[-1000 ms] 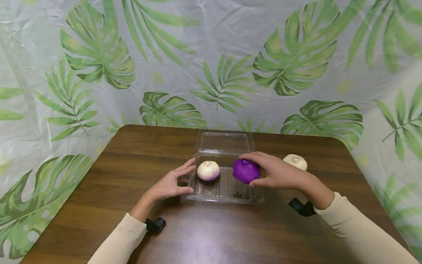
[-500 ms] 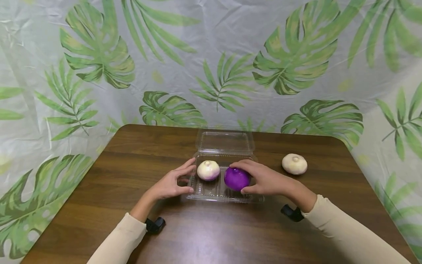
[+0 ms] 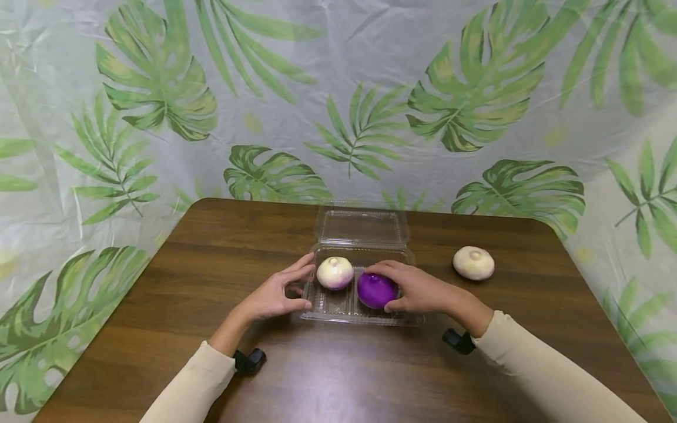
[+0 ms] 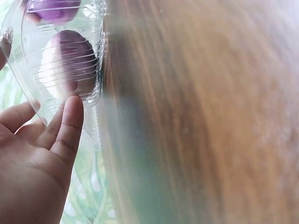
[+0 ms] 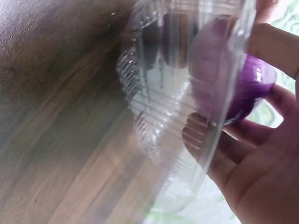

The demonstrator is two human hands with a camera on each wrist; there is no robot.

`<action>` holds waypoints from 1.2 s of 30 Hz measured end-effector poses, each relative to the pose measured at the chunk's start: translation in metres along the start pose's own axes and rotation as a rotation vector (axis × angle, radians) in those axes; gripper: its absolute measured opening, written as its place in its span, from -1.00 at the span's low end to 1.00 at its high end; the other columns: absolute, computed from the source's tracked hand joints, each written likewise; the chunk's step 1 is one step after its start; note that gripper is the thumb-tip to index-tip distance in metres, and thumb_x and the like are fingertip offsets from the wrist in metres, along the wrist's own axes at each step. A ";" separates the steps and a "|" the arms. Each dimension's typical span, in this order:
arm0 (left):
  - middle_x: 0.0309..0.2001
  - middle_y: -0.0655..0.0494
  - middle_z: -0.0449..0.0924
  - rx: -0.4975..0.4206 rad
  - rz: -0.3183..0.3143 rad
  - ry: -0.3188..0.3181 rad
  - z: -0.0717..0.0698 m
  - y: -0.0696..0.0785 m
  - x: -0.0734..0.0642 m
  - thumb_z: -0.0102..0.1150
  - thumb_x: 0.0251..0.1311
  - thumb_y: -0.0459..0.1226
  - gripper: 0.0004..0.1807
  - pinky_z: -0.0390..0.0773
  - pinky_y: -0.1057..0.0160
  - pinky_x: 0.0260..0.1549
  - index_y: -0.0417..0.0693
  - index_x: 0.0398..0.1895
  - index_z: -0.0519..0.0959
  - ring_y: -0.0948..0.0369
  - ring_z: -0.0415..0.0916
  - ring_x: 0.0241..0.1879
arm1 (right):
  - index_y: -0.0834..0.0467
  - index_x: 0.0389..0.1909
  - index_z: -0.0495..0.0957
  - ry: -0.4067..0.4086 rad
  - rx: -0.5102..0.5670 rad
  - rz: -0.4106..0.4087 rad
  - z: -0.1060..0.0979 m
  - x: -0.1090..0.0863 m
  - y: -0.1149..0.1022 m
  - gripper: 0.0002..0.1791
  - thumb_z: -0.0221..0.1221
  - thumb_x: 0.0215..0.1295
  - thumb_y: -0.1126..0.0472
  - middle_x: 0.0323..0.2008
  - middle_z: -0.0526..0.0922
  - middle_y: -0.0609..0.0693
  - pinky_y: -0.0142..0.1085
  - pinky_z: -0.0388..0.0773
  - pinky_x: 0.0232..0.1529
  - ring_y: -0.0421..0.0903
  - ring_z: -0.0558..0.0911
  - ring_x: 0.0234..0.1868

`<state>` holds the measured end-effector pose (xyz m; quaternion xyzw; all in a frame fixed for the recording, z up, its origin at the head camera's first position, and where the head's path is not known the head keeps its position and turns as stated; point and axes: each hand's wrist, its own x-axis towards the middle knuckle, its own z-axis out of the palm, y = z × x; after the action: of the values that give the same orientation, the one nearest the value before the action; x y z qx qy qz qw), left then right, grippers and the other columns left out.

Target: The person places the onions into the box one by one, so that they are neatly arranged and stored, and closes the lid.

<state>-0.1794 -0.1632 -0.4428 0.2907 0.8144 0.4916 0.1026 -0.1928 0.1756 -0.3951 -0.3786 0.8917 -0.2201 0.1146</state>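
A clear plastic clamshell container [image 3: 346,316] lies on the table with its lid folded back. In its left half sits a white turnip [image 3: 334,272] with a purple underside; the left wrist view shows this turnip [image 4: 70,63] through the ribbed wall. My right hand [image 3: 423,289] grips a shiny purple onion [image 3: 376,290] low inside the right half. In the right wrist view, fingers curl round the onion [image 5: 257,81] beyond the container wall [image 5: 168,116]. My left hand [image 3: 272,294] touches the container's left side, fingers and thumb spread along its edge.
A whitish, flattened bulb [image 3: 473,263] with a small nub lies on the brown wooden table [image 3: 338,370], right of the container. The open lid [image 3: 362,226] leans toward the table's back edge. Behind hangs a leaf-patterned cloth [image 3: 365,70].
My right hand has moved left and toward me, bringing the purple onion down into the container beside the turnip. The whitish bulb is now fully uncovered. My left hand has stayed in place.
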 end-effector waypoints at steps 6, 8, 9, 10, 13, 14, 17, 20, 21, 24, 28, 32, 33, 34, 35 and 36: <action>0.61 -0.09 -0.10 0.002 0.015 -0.002 -0.001 -0.001 0.002 0.39 0.11 -0.35 -0.14 0.60 -0.02 0.15 -0.36 0.46 0.20 -0.16 0.43 0.31 | 0.07 0.39 0.34 0.005 -0.014 0.007 0.001 0.005 0.005 -0.22 0.42 0.13 0.19 0.32 0.44 0.18 0.06 0.58 0.15 0.19 0.50 0.29; 0.61 -0.09 -0.10 0.000 0.020 -0.003 -0.001 0.000 0.003 0.39 0.12 -0.34 -0.14 0.59 -0.05 0.16 -0.36 0.46 0.20 -0.17 0.43 0.31 | 0.09 0.38 0.35 0.012 -0.013 0.010 0.000 0.006 0.006 -0.22 0.42 0.12 0.20 0.31 0.45 0.18 0.07 0.58 0.17 0.19 0.50 0.29; 0.61 -0.09 -0.10 -0.002 0.022 -0.002 -0.001 0.000 0.003 0.39 0.12 -0.34 -0.14 0.58 -0.06 0.17 -0.37 0.46 0.20 -0.17 0.43 0.31 | 0.09 0.38 0.35 0.015 -0.014 0.008 0.000 0.006 0.006 -0.22 0.42 0.11 0.21 0.31 0.45 0.18 0.07 0.57 0.17 0.19 0.50 0.29; 0.61 -0.09 -0.10 -0.005 0.023 -0.002 -0.001 0.000 0.003 0.39 0.12 -0.34 -0.14 0.56 -0.06 0.19 -0.37 0.46 0.20 -0.17 0.42 0.32 | 0.10 0.37 0.35 0.017 -0.016 0.002 0.000 0.007 0.006 -0.22 0.43 0.10 0.22 0.31 0.46 0.17 0.07 0.57 0.18 0.18 0.50 0.30; 0.61 -0.09 -0.10 -0.015 0.018 -0.003 -0.001 0.000 0.003 0.40 0.10 -0.36 -0.13 0.53 -0.07 0.23 -0.38 0.46 0.20 -0.17 0.41 0.33 | 0.13 0.35 0.37 0.020 -0.039 -0.037 0.003 0.009 0.007 -0.21 0.43 0.05 0.25 0.30 0.48 0.17 0.08 0.55 0.21 0.18 0.51 0.29; 0.61 -0.10 -0.10 -0.018 0.017 -0.004 -0.001 -0.001 0.003 0.40 0.10 -0.36 -0.13 0.52 -0.07 0.24 -0.39 0.46 0.19 -0.17 0.40 0.33 | 0.14 0.35 0.38 0.020 -0.042 -0.047 0.004 0.010 0.008 -0.21 0.43 0.04 0.26 0.30 0.48 0.18 0.08 0.54 0.22 0.18 0.51 0.30; 0.62 -0.08 -0.10 -0.026 0.015 -0.005 -0.001 -0.001 0.002 0.40 0.10 -0.36 -0.13 0.49 -0.08 0.27 -0.39 0.46 0.19 -0.16 0.39 0.34 | 0.14 0.35 0.38 0.022 -0.044 -0.053 0.009 0.013 0.008 -0.21 0.43 0.04 0.24 0.29 0.49 0.19 0.10 0.52 0.23 0.19 0.51 0.29; 0.62 -0.08 -0.11 -0.027 0.018 -0.007 0.000 -0.002 0.001 0.40 0.10 -0.36 -0.12 0.47 -0.08 0.28 -0.39 0.46 0.19 -0.16 0.39 0.35 | 0.12 0.36 0.37 0.017 -0.025 -0.034 0.013 0.015 0.008 -0.21 0.44 0.08 0.18 0.28 0.48 0.19 0.11 0.52 0.23 0.18 0.50 0.29; 0.62 -0.08 -0.11 -0.025 0.020 -0.007 0.000 -0.002 0.001 0.40 0.09 -0.36 -0.12 0.47 -0.09 0.29 -0.40 0.46 0.19 -0.17 0.39 0.34 | 0.11 0.37 0.36 0.012 -0.019 -0.028 0.014 0.015 0.008 -0.20 0.44 0.09 0.16 0.28 0.47 0.18 0.10 0.53 0.22 0.18 0.50 0.29; 0.62 -0.09 -0.11 -0.022 0.023 -0.008 0.001 -0.004 0.001 0.40 0.09 -0.37 -0.12 0.47 -0.08 0.29 -0.40 0.45 0.19 -0.17 0.39 0.34 | 0.11 0.40 0.33 -0.010 -0.006 -0.034 0.015 0.014 0.008 -0.22 0.38 0.13 0.17 0.30 0.44 0.19 0.09 0.52 0.23 0.17 0.49 0.30; 0.62 -0.08 -0.11 -0.024 0.022 -0.008 0.001 -0.005 0.001 0.40 0.09 -0.37 -0.12 0.46 -0.07 0.30 -0.40 0.46 0.18 -0.16 0.39 0.35 | 0.13 0.43 0.30 -0.048 0.018 -0.079 0.011 0.011 0.007 -0.24 0.24 0.14 0.30 0.33 0.42 0.18 0.08 0.51 0.24 0.15 0.47 0.32; 0.62 -0.09 -0.12 -0.031 0.028 -0.008 0.001 -0.007 0.001 0.40 0.09 -0.37 -0.12 0.45 -0.06 0.31 -0.40 0.46 0.18 -0.17 0.38 0.35 | 0.14 0.40 0.34 -0.074 0.030 -0.098 0.008 0.010 0.004 -0.28 0.25 0.14 0.31 0.34 0.45 0.16 0.08 0.49 0.28 0.14 0.46 0.34; 0.62 -0.09 -0.12 -0.034 0.029 -0.008 0.000 -0.006 0.001 0.40 0.09 -0.37 -0.12 0.45 -0.06 0.31 -0.40 0.46 0.18 -0.17 0.38 0.35 | 0.14 0.39 0.35 -0.076 0.028 -0.096 0.007 0.010 0.003 -0.28 0.27 0.15 0.29 0.33 0.46 0.15 0.08 0.48 0.30 0.14 0.46 0.35; 0.62 -0.09 -0.11 -0.034 0.031 -0.007 0.000 -0.006 0.001 0.40 0.09 -0.37 -0.12 0.45 -0.06 0.31 -0.40 0.46 0.18 -0.17 0.38 0.35 | 0.14 0.38 0.36 -0.077 0.030 -0.091 0.007 0.010 0.002 -0.29 0.29 0.14 0.28 0.33 0.47 0.15 0.07 0.47 0.31 0.13 0.46 0.35; 0.62 -0.09 -0.11 -0.033 0.032 -0.008 0.000 -0.006 0.001 0.40 0.09 -0.37 -0.12 0.45 -0.06 0.31 -0.40 0.46 0.18 -0.17 0.38 0.35 | 0.14 0.37 0.37 -0.077 0.030 -0.087 0.007 0.010 0.002 -0.29 0.31 0.14 0.28 0.32 0.48 0.15 0.06 0.47 0.31 0.13 0.47 0.35; 0.62 -0.09 -0.11 -0.033 0.033 -0.008 0.000 -0.005 0.002 0.40 0.09 -0.37 -0.12 0.45 -0.06 0.31 -0.40 0.46 0.18 -0.17 0.38 0.35 | 0.15 0.36 0.38 -0.073 0.026 -0.087 0.007 0.010 0.001 -0.29 0.32 0.13 0.27 0.31 0.49 0.15 0.06 0.48 0.30 0.13 0.48 0.33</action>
<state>-0.1826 -0.1639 -0.4474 0.3041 0.8011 0.5053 0.1023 -0.1979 0.1669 -0.4020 -0.4232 0.8666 -0.2228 0.1423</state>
